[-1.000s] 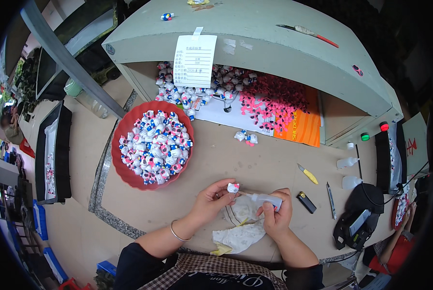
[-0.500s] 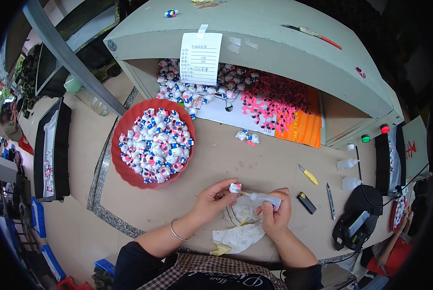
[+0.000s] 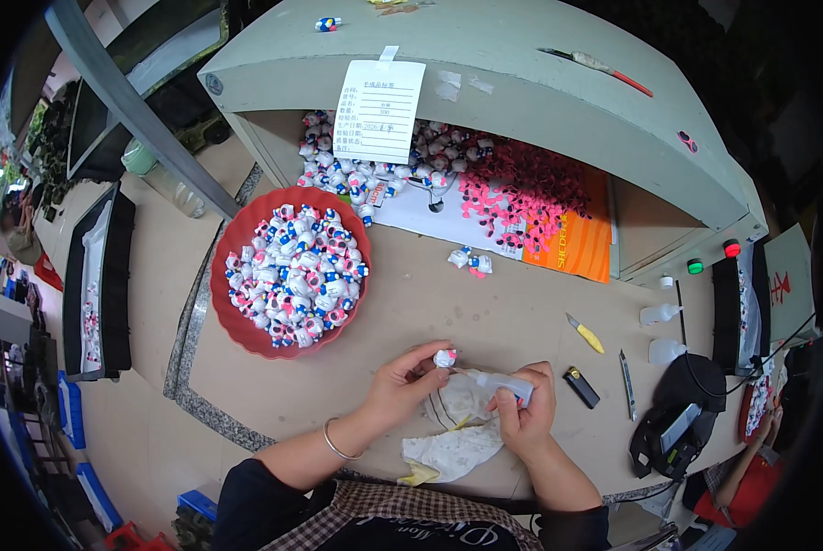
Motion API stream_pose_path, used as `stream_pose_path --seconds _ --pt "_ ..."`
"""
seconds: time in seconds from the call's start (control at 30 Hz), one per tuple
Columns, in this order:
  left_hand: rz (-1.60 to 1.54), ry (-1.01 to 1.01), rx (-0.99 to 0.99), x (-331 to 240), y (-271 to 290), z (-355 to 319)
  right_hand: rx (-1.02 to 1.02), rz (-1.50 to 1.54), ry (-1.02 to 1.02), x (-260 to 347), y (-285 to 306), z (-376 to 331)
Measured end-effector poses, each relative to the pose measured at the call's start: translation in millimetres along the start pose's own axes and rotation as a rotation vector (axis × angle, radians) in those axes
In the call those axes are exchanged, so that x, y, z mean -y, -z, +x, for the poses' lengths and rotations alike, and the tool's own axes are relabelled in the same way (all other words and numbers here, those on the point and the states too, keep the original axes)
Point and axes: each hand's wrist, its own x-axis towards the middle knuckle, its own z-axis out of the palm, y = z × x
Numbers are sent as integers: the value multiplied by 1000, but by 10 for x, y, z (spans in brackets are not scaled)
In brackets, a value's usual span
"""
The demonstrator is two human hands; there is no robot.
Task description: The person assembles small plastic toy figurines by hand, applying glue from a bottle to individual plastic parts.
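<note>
white-and-pink figurine (image 3: 445, 357) pinched in the fingertips of the left hand (image 3: 402, 383), held just above the bench (image 3: 485, 312) near its front edge. right hand (image 3: 526, 413) closed around a small squeeze bottle (image 3: 499, 384); nozzle points left, tip just beside the figurine — contact cannot be told. crumpled white cloth (image 3: 456, 432) lies under and between both hands, part of it running to the front edge. metal bangle (image 3: 334, 441) on the left wrist.

red bowl (image 3: 231, 317) toward the left edge of the bench, heaped with like figurines. two loose figurines (image 3: 471, 262) mid-bench, well apart from the hands. at the right — yellow knife (image 3: 584, 332), black lighter (image 3: 581, 387), two small clear bottles (image 3: 661, 331). back edge: grey hood (image 3: 522, 83) with a paper sheet (image 3: 379, 110) taped to it, more figurines and pink parts (image 3: 522, 188) under it.
</note>
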Motion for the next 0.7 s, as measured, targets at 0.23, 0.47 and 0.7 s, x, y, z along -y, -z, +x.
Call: stream_pose_path --seconds 0.23,0.47,0.7 --pt "-20 0 7 22 -18 23 -76 253 -149 54 -5 56" --pt "-21 8 44 40 30 -3 -105 517 -558 0 115 423" --pt "-11 6 27 -1 14 8 142 -316 111 -262 -271 997"
